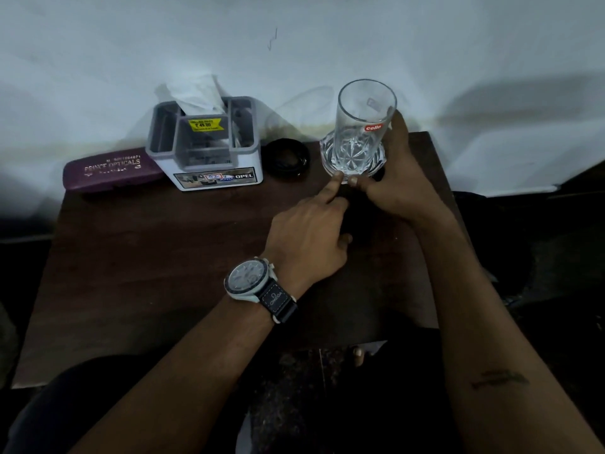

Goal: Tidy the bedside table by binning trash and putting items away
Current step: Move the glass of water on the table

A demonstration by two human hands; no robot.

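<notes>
The counter [163, 257] carries four groups along its far edge, against the wall. From your left: a maroon spectacle case [113, 170] lying flat with its long axis across your view; a grey-and-white organiser box [209, 149] just beside it, upright, with tissue [196, 93] standing out of a rear compartment; a small black round dish [286, 158] near the box; and the drinking glass [363, 126] at the far right corner.

The glass stands upright, long axis vertical, seated inside a cut-glass coaster [352, 160]. It appears empty. It lies straight ahead of both your hands, beyond the fingertips, and your right hand is the nearer.

Your right hand [397, 178] is partly open and wrapped round the right side of the glass and coaster: fingers rise behind the glass wall, the thumb rests on the coaster's front rim. It touches both, but whether it grips firmly cannot be told.

Your left hand [311, 234] is mostly curled, holding nothing, with the index finger [334, 185] extended and its tip touching the coaster's front rim beside your right thumb. A wristwatch [252, 280] sits on that wrist.

Judgement: you are squaring the glass on its coaster. Any lift should go straight up, since glass on glass may slip or tip.
</notes>
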